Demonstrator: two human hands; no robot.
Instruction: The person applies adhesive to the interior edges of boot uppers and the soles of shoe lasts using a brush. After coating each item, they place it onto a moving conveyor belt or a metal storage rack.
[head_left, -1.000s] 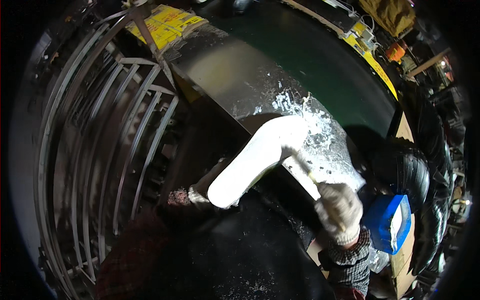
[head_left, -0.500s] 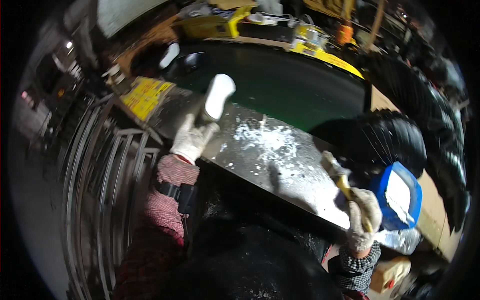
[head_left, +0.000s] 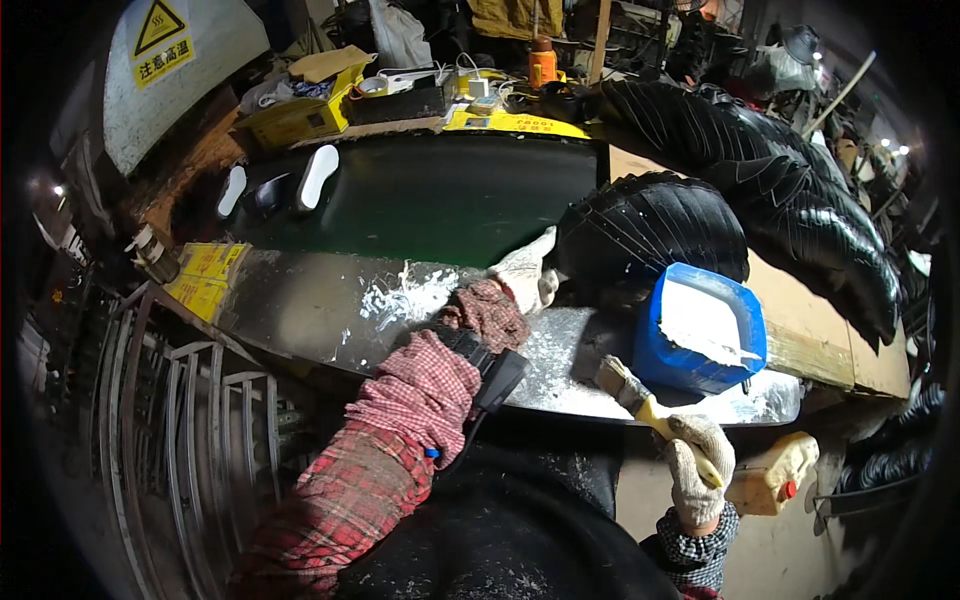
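On the metal bench (head_left: 300, 310), dusted with white powder, the gloved left hand (head_left: 527, 275) reaches to the far edge, fingers loosely curled against a black ribbed tyre (head_left: 650, 225). Right of it a blue tub (head_left: 705, 345) of white powder sits near the front edge. The gloved right hand (head_left: 698, 470) is closed around a yellow-handled brush (head_left: 640, 395), bristles over the front edge.

A blue square tub (head_left: 705, 340) of white powder sat just beyond the brush-holding right hand (head_left: 698, 472); a yellowish jug (head_left: 770, 473) lay just right of it. Far up-left of the left hand (head_left: 525, 277) hung a white sign (head_left: 170, 70) with yellow triangle; a yellow label (head_left: 205, 272) lay well left, yellow box (head_left: 295, 112) beyond.
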